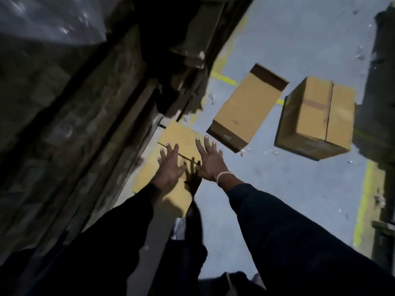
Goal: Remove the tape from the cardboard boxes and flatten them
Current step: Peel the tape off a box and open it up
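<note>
While both arms reach out at the centre of the frame, the left hand (168,166) and right hand (210,162) are spread flat with straight fingers, gripping nothing, over a flattened cardboard sheet (177,137) lying on the grey floor (299,189). Its left edge sits close against dark stacked goods (74,124). Upper right, an open-ended box (245,107) and a closed box (316,118) stand apart, bare floor between them. A yellow line (362,208) borders the right side.
</note>
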Tool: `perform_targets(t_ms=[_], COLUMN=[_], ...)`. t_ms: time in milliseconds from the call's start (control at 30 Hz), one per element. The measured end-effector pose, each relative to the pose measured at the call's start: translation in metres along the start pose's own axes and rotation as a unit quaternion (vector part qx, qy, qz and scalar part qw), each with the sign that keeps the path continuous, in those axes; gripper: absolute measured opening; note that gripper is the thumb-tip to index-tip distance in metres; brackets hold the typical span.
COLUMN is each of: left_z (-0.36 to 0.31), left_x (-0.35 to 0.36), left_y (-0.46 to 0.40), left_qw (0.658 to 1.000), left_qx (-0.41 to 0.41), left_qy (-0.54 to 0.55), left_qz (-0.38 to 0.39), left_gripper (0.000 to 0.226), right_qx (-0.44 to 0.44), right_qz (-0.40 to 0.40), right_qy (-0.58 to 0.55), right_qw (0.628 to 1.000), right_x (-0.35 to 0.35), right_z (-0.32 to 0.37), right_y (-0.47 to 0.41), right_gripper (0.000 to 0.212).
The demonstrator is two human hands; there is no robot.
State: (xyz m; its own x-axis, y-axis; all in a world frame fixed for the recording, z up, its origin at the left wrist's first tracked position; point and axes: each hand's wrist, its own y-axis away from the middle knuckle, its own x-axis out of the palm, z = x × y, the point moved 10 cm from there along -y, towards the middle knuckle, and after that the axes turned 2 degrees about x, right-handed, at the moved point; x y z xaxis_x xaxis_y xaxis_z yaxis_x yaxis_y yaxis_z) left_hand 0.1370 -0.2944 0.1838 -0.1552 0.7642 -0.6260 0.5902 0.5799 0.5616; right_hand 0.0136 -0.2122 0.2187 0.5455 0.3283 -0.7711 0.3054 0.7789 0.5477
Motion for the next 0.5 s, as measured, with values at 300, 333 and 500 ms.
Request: perform_targets(t_ms=[300, 333, 500], left_z=[0.092, 0.104, 0.160], left_x=[0.125, 0.136, 0.171], left_y=[-0.069, -0.075, -0.088], left_qw=[0.999, 0.999, 0.995], left_qx=[0.004, 0.003, -0.038], left_qy=[-0.024, -0.040, -0.061], left_qz=[-0.032, -0.032, -0.071], left_gripper=[0.084, 0.085, 0.081], right_qx=[-0.020, -0.027, -0.065], right_qz=[0.002, 0.007, 0.044], right_qy=[0.007, 0.011, -0.018], right_qw=[1.000, 1.000, 0.997], right_x=[0.162, 0.180, 0.269], right_z=[-0.042, -0.043, -0.040], right_y=[-0.087, -0.094, -0.110], right_gripper=[0.097, 0.097, 0.098])
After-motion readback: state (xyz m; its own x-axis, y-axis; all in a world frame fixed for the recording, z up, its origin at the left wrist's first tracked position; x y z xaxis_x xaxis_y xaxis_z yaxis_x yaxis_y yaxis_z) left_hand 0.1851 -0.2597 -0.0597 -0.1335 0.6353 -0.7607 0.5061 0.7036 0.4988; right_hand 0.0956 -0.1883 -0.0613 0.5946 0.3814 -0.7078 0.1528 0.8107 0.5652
